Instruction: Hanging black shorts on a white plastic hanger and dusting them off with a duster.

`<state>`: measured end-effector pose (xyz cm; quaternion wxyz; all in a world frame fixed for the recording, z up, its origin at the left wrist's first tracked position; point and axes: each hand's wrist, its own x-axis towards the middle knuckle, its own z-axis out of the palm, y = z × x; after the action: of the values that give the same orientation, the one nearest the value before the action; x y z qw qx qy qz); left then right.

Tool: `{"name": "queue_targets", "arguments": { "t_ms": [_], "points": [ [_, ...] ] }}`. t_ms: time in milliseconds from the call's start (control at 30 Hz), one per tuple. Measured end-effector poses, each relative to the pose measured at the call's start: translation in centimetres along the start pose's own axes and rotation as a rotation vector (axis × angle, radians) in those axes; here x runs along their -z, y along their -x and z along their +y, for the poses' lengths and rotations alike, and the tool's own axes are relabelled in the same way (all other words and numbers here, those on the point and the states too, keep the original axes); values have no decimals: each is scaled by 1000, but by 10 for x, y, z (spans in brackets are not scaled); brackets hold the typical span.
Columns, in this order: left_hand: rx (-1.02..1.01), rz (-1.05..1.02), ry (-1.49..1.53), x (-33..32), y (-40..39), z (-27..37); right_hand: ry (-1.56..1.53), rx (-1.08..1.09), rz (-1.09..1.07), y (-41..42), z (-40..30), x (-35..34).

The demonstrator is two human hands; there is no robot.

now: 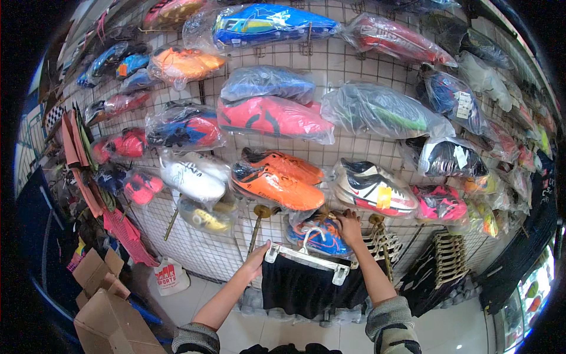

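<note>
My left hand (257, 261) pinches the left end of a white plastic clip hanger (305, 257). A black cloth garment (300, 287) hangs from the hanger's two clips. Above and to the right, my right hand (349, 226) reaches up to a bagged blue shoe with orange trim (316, 234) on the wire grid; its fingertips are partly hidden, so whether it grips anything is unclear. Right of this hand, a brass-coloured display rod (384, 248) carries several hangers. Another rod (255, 230) sticks out from the grid to the left of the garment.
Bagged shoes, among them an orange pair (283, 186) and a white pair (192, 179), cover the wire grid. More hangers with black garments (449, 259) hang at right. An opened cardboard box (110, 323) and a printed white bag (171, 278) stand at lower left.
</note>
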<state>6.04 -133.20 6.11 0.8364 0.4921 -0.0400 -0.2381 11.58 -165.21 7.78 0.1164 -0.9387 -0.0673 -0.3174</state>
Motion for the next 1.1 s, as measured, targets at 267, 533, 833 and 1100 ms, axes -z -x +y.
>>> {"name": "queue_targets", "arguments": {
  "t_ms": [267, 533, 833, 1100],
  "points": [
    [-19, -83, 58, -2, -21, 4, -254, -3, -43, 0, 0, 1],
    [-44, -73, 114, -24, -22, -14, -1151, -290, -6, 47, 14, 48],
    [-77, -56, 89, -92, 9, -60, -1195, -402, -164, 165, 49, 109],
    [2, -142, -104, -168, 52, -124, -1125, -603, -209, 250, 99, 167]
  ]
}}
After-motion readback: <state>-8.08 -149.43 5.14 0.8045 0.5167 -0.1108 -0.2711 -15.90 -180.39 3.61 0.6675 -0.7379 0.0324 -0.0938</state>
